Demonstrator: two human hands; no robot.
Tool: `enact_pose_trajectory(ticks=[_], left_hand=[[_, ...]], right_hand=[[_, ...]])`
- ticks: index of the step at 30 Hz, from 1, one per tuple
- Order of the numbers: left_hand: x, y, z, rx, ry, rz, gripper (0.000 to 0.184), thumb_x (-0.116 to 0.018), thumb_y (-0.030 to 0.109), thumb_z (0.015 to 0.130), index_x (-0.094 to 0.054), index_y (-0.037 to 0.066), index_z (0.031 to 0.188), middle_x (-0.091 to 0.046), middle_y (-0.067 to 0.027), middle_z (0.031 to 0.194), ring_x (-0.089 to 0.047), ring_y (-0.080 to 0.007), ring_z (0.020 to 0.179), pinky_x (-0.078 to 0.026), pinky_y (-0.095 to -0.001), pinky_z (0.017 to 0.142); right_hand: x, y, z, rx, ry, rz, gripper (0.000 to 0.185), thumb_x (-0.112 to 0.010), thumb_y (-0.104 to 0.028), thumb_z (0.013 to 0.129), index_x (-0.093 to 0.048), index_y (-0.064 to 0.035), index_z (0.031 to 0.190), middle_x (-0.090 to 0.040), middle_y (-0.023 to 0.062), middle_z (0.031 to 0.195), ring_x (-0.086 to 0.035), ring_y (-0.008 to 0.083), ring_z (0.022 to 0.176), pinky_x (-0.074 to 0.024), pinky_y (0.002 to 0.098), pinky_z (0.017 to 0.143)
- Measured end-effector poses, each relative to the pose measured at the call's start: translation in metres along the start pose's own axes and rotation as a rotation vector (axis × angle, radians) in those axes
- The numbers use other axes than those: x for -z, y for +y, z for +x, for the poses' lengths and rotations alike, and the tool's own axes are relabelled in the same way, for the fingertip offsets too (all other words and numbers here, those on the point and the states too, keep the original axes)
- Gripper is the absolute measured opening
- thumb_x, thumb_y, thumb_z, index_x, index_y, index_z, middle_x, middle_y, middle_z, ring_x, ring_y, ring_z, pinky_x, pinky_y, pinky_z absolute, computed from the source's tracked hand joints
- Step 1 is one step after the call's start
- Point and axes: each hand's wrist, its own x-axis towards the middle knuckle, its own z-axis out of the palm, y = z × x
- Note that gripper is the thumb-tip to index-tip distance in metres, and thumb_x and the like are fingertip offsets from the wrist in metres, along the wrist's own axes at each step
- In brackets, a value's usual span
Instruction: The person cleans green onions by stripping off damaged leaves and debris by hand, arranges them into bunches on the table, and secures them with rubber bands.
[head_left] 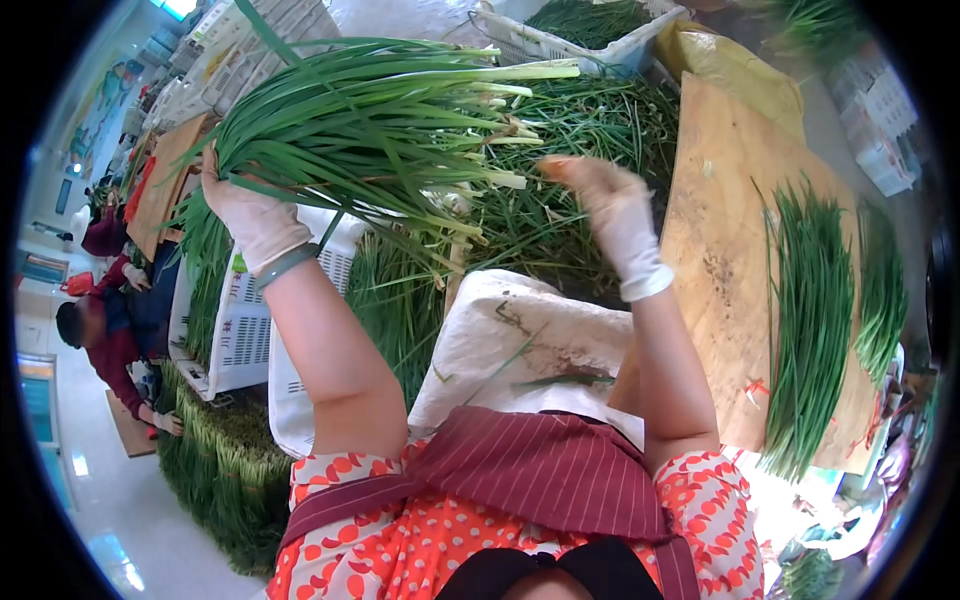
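A large bunch of long green leafy stalks (350, 125) lies across my left hand (250, 210), its pale cut ends pointing right. The gloved fingers of that hand are wrapped round the leafy part, and a bangle circles the wrist. My right hand (610, 205), also gloved, is raised right of the pale ends, apart from them. Something orange shows at its fingertips; blur hides whether it is an object or part of the glove. Below both hands lies a heap of loose green leaves (560, 220).
A wooden board (715, 240) at the right bears green bunches (815, 320). White foam (480, 345) lies before my lap. White crates (235, 335) and stacked bundles (225, 470) stand at the left, where another person (110, 350) works. A filled crate (520, 45) stands at the back.
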Motion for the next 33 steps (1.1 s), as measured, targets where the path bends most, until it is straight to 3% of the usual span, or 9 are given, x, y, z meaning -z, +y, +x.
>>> enact_pose_trajectory(ticks=[5,8,11,14,16,18,23,29,33], left_hand=[[-0.020,-0.004,-0.009,-0.003,0.142,0.019,0.030,-0.039,0.006,0.087,-0.047,-0.008,0.113,-0.057,-0.0208,0.107,-0.060,-0.0281,0.090,-0.051,-0.0394,0.081],[0.005,-0.007,0.007,-0.072,0.004,0.049,0.028,-0.040,0.004,0.087,-0.047,-0.007,0.111,-0.058,-0.0202,0.106,-0.061,-0.0274,0.088,-0.051,-0.0379,0.078],[-0.010,0.005,-0.006,-0.020,0.097,0.103,0.025,-0.041,0.004,0.086,-0.048,-0.006,0.108,-0.059,-0.0189,0.102,-0.061,-0.0260,0.084,-0.052,-0.0355,0.071],[-0.011,0.009,-0.009,-0.037,0.081,0.115,0.023,-0.041,0.004,0.087,-0.049,-0.005,0.106,-0.060,-0.0173,0.098,-0.061,-0.0239,0.080,-0.051,-0.0335,0.065],[-0.008,0.009,-0.001,-0.108,0.103,0.156,0.023,-0.044,0.007,0.087,-0.051,-0.005,0.105,-0.062,-0.0149,0.093,-0.062,-0.0212,0.075,-0.051,-0.0305,0.061],[-0.011,0.009,-0.001,-0.084,0.111,0.141,0.022,-0.045,0.007,0.087,-0.053,-0.005,0.104,-0.062,-0.0140,0.091,-0.062,-0.0204,0.073,-0.051,-0.0296,0.060],[-0.018,0.004,-0.004,-0.028,0.070,0.112,0.022,-0.049,0.008,0.085,-0.055,-0.005,0.102,-0.063,-0.0119,0.088,-0.062,-0.0187,0.071,-0.050,-0.0273,0.057],[-0.028,0.002,-0.011,-0.006,0.079,0.056,0.023,-0.047,0.002,0.084,-0.053,-0.004,0.105,-0.062,-0.0134,0.092,-0.062,-0.0192,0.075,-0.052,-0.0265,0.062],[-0.027,-0.008,0.004,-0.018,0.079,0.021,0.029,-0.041,0.015,0.087,-0.051,-0.004,0.106,-0.059,-0.0180,0.103,-0.059,-0.0274,0.090,-0.049,-0.0383,0.079]], right_hand=[[-0.052,-0.015,-0.001,0.028,-0.183,-0.363,0.024,-0.064,-0.028,0.078,-0.068,-0.0108,0.094,-0.066,0.0135,0.086,-0.062,0.0269,0.079,-0.0457,0.0348,0.079],[-0.037,-0.005,0.000,0.126,-0.179,-0.130,0.018,-0.063,-0.022,0.080,-0.069,-0.0100,0.092,-0.066,0.0117,0.084,-0.061,0.0247,0.073,-0.0471,0.0325,0.075],[0.008,0.001,0.002,-0.041,-0.081,-0.006,0.014,-0.057,-0.006,0.082,-0.070,-0.0072,0.089,-0.067,0.0048,0.087,-0.054,0.0102,0.068,-0.0476,0.0241,0.063],[0.069,0.075,0.022,-0.343,0.237,-0.342,0.027,-0.064,-0.021,0.080,-0.065,-0.0089,0.104,-0.065,0.0095,0.091,-0.059,0.0159,0.075,-0.0484,0.0285,0.071],[0.075,0.085,0.026,-0.279,0.262,-0.905,0.041,-0.068,-0.023,0.075,-0.059,-0.0122,0.114,-0.063,0.0128,0.103,-0.061,0.0246,0.085,-0.0473,0.0343,0.078],[0.055,0.071,0.028,0.257,0.304,-1.146,0.049,-0.069,-0.019,0.072,-0.054,-0.0157,0.119,-0.060,0.0117,0.109,-0.058,0.0289,0.095,-0.0456,0.0381,0.083],[-0.034,-0.027,0.036,0.698,0.195,-0.932,0.030,-0.067,-0.021,0.072,-0.064,-0.0197,0.102,-0.062,0.0015,0.100,-0.056,0.0220,0.093,-0.0384,0.0392,0.088],[-0.041,-0.016,0.050,0.552,0.105,-0.619,0.013,-0.066,-0.023,0.072,-0.070,-0.0163,0.083,-0.065,0.0020,0.079,-0.060,0.0242,0.079,-0.0432,0.0370,0.078],[-0.033,-0.025,0.044,0.451,0.086,-0.523,0.012,-0.065,-0.019,0.074,-0.068,-0.0120,0.083,-0.064,0.0075,0.080,-0.060,0.0272,0.073,-0.0474,0.0347,0.069]])
